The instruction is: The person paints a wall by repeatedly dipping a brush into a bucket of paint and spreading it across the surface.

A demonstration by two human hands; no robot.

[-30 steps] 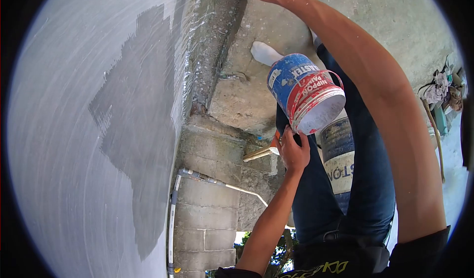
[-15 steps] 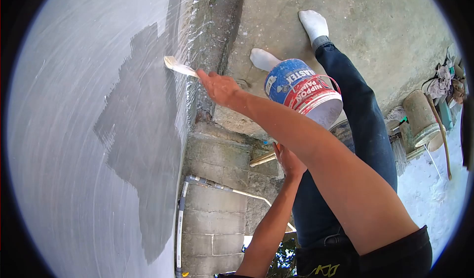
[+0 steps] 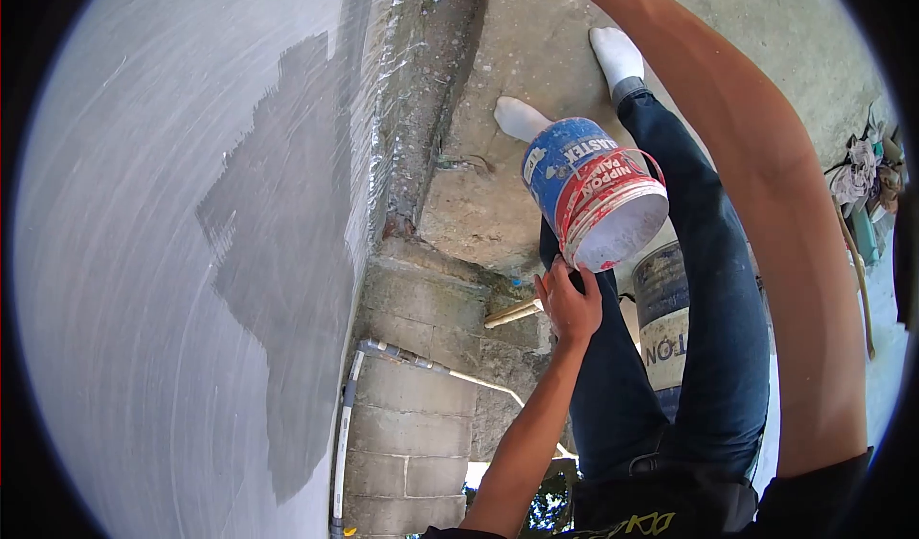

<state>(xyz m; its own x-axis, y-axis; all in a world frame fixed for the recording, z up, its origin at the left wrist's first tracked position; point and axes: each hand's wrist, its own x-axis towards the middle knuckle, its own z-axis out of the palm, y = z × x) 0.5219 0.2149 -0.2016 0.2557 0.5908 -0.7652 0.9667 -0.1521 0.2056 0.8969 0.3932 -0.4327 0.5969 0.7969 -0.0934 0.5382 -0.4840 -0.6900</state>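
Grey block wall (image 3: 412,424) with white pipe (image 3: 342,415), dark barrel (image 3: 663,324), rag heap (image 3: 857,170).

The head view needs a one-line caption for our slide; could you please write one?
Left hand holds a blue-and-red paint bucket beside a half-painted grey wall; the right arm reaches up out of frame.

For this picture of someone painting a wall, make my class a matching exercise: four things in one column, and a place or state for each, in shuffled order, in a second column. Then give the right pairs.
Things
1. blue and red plastic paint bucket
2. dark grey unpainted patch
3. white plastic pipe
4. white sock

Places or states
A. runs along the edge of the grey block wall
B. on a foot that stands on the concrete floor
C. held at its rim by the left hand
D. surrounded by fresh white paint

Pairs: 1-C, 2-D, 3-A, 4-B
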